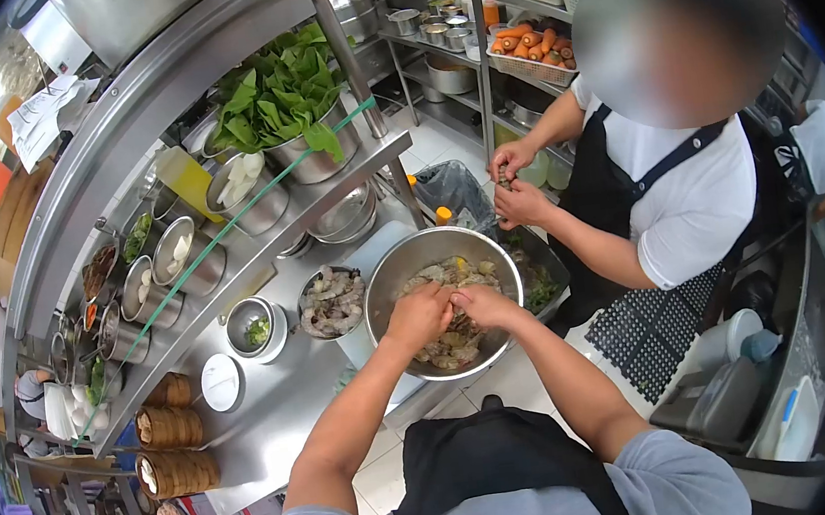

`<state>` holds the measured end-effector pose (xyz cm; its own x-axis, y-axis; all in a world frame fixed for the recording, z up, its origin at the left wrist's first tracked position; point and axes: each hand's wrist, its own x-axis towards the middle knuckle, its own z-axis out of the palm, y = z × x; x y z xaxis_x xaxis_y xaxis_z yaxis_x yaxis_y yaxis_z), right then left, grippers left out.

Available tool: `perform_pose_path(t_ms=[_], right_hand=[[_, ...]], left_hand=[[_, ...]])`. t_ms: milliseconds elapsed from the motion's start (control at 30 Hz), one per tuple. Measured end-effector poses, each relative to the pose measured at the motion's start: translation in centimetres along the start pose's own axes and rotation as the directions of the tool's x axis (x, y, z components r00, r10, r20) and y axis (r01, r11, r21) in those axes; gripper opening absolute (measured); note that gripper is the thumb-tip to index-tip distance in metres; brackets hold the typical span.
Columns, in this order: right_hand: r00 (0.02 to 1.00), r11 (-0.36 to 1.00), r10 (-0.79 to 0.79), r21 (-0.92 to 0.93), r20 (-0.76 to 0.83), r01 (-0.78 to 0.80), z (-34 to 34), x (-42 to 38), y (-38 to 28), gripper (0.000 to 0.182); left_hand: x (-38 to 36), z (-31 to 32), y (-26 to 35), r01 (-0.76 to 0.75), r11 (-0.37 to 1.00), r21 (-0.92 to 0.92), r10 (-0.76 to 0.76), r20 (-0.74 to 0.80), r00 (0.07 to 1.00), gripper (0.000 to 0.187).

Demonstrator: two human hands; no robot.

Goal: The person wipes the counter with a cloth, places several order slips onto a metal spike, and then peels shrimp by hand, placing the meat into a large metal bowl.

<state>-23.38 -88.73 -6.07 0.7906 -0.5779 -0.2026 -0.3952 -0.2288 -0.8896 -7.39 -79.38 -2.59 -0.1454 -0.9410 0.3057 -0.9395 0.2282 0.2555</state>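
Observation:
A large steel bowl (383, 346) holds a heap of raw shrimp (461, 338). Over its middle, my left hand (423, 315) and my right hand (483, 305) meet at the fingertips. Both are closed in a pinch, and what lies between the fingers is too small and hidden to name. Left of the big bowl, a smaller bowl of grey shrimp (333, 303) stands on the steel counter, close to a white board (377, 251).
A co-worker (667, 190) stands at the right, both hands around a small item. A shelf (278, 216) with leafy greens (280, 95) crosses the upper left. Bamboo steamers (174, 426) and a white lid (222, 382) sit at the counter's left. A lined bin (453, 188) stands behind the bowl.

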Motion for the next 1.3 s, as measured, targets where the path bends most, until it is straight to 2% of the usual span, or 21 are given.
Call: perform_pose_path(t_ms=[67, 267, 333, 367, 400, 433, 467, 500, 533, 600, 667, 733, 800, 833, 900, 967, 1133, 1200, 1233, 1267, 1300], right_hand=[[0.980, 0.978, -0.199, -0.068, -0.018, 0.197, 0.5, 1.4, 2.4, 0.033], [0.977, 0.971, -0.214, -0.111, 0.016, 0.214, 0.2, 1.4, 2.4, 0.038], [0.973, 0.974, -0.227, 0.002, 0.028, 0.227, 0.1, 1.2, 2.1, 0.037], [0.970, 0.965, -0.242, 0.114, 0.032, 0.237, 0.0, 1.2, 2.1, 0.035], [0.970, 0.965, -0.241, 0.111, 0.026, 0.237, -0.1, 1.2, 2.1, 0.035], [0.988, 0.884, -0.115, 0.464, 0.102, 0.055, -0.2, 1.2, 2.1, 0.033], [0.976, 0.659, -0.023, 0.738, 0.214, -0.146, 0.1, 1.0, 2.1, 0.030], [0.991, 0.533, 0.028, 0.837, 0.129, -0.124, 1.2, 0.8, 1.1, 0.025], [0.993, 0.529, 0.030, 0.842, 0.111, -0.110, 2.0, 0.8, 0.7, 0.025], [0.992, 0.483, 0.110, 0.875, -0.064, 0.003, 3.5, 0.6, 0.2, 0.025], [0.983, 0.505, 0.143, 0.862, -0.116, 0.029, 5.3, 0.7, 0.9, 0.027], [0.851, 0.845, 0.070, 0.484, -0.521, 0.227, 7.6, 2.3, 3.6, 0.030], [0.784, 0.879, -0.036, 0.354, -0.620, 0.320, 7.0, 1.7, 2.4, 0.032], [0.762, 0.915, -0.037, 0.285, -0.646, 0.286, 6.6, 1.3, 2.1, 0.032], [0.736, 0.945, -0.022, 0.225, -0.676, 0.236, 5.9, -0.1, 1.1, 0.033], [0.777, 0.976, 0.032, 0.189, -0.628, 0.112, 4.8, -1.0, -0.1, 0.034], [0.794, 0.961, 0.002, 0.222, -0.608, 0.167, 6.1, -0.5, 1.3, 0.035], [0.798, 0.935, 0.011, 0.290, -0.602, 0.206, 5.7, -0.6, 1.2, 0.037], [0.928, 0.741, 0.216, 0.669, -0.303, 0.046, 4.8, -0.8, 1.5, 0.036], [0.956, 0.420, 0.284, 0.886, 0.076, -0.196, 3.8, -1.5, 0.7, 0.036], [0.949, 0.322, 0.261, 0.911, 0.179, -0.260, 2.8, -2.2, -0.6, 0.035]], left_hand=[[0.2, 0.3, -0.2, -0.015, 1.000, 0.017, 0.015, 0.000, 1.000, 0.013], [0.8, 0.9, -2.1, -0.011, 1.000, 0.003, 0.011, 0.101, 0.995, 0.021], [1.4, -0.2, -3.0, 0.295, 0.904, -0.310, -0.195, 0.316, 0.929, 0.026], [1.0, 0.2, -3.9, 0.294, 0.904, -0.311, -0.194, 0.315, 0.929, 0.026], [0.7, 0.8, -4.9, 0.486, 0.663, -0.570, -0.276, 0.417, 0.866, 0.026], [0.6, 1.7, -5.7, 0.613, 0.317, -0.724, -0.299, 0.537, 0.789, 0.026], [0.4, 2.0, -5.3, 0.609, 0.324, -0.724, -0.288, 0.538, 0.792, 0.026], [0.1, 2.5, -4.7, 0.565, 0.208, -0.798, -0.325, 0.489, 0.810, 0.024], [-0.1, 2.9, -4.3, 0.507, 0.092, -0.857, -0.365, 0.445, 0.818, 0.024], [0.0, 4.0, -3.2, 0.498, 0.145, -0.855, -0.397, 0.410, 0.821, 0.025], [-0.4, 5.0, -1.9, 0.467, 0.243, -0.850, -0.514, 0.295, 0.805, 0.022], [-1.5, 8.1, -2.0, 0.434, 0.312, -0.845, -0.525, 0.227, 0.820, 0.025], [-1.3, 8.7, -1.1, 0.399, 0.002, -0.917, -0.592, 0.320, 0.740, 0.029], [-1.4, 8.1, -0.4, 0.349, -0.212, -0.913, -0.522, 0.407, 0.749, 0.030], [-1.4, 6.3, 1.5, 0.334, -0.294, -0.895, -0.494, 0.442, 0.748, 0.030], [-1.0, 6.2, 2.3, 0.319, -0.375, -0.871, -0.464, 0.474, 0.748, 0.030], [-0.7, 8.0, 1.2, 0.257, -0.265, -0.929, -0.634, 0.369, 0.680, 0.024], [-1.3, 8.0, 0.2, 0.276, -0.293, -0.915, -0.576, 0.399, 0.713, 0.021], [-1.6, 8.1, -0.3, 0.298, -0.318, -0.900, -0.512, 0.428, 0.745, 0.018], [-1.8, 7.6, -0.2, 0.302, -0.319, -0.898, -0.511, 0.431, 0.743, 0.018], [-1.9, 6.9, -0.1, 0.303, -0.337, -0.891, -0.475, 0.439, 0.763, 0.016]])
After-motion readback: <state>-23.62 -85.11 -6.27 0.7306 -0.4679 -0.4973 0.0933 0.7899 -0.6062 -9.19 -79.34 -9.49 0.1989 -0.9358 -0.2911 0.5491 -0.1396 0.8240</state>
